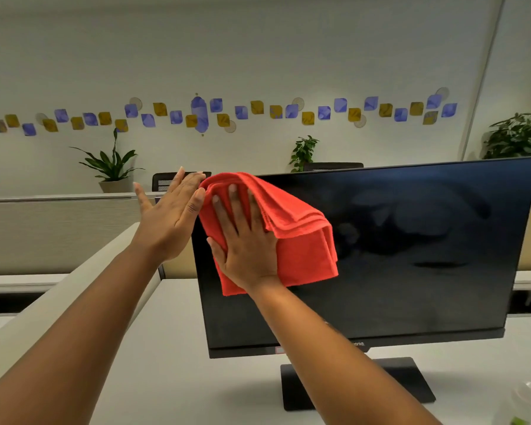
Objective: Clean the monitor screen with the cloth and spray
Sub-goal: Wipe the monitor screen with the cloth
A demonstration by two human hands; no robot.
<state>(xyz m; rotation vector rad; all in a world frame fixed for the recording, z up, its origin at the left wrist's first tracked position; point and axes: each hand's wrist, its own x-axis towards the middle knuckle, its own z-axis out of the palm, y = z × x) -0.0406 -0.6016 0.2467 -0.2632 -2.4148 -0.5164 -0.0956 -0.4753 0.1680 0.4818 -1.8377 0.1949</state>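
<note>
A black monitor [411,256] with a dark screen stands on a white desk. My right hand [244,240] lies flat, fingers spread, pressing a folded red cloth [301,240] against the screen's upper left corner. My left hand [169,216] is open, its palm resting against the monitor's left edge near the top, fingertips touching the cloth. A clear spray bottle [521,406] shows only partly, blurred, at the bottom right corner of the desk.
The monitor's flat black base [405,381] sits on the white desk [172,348]. A beige partition [59,234] runs behind and to the left. Potted plants [111,167] and chair backs stand behind the partition.
</note>
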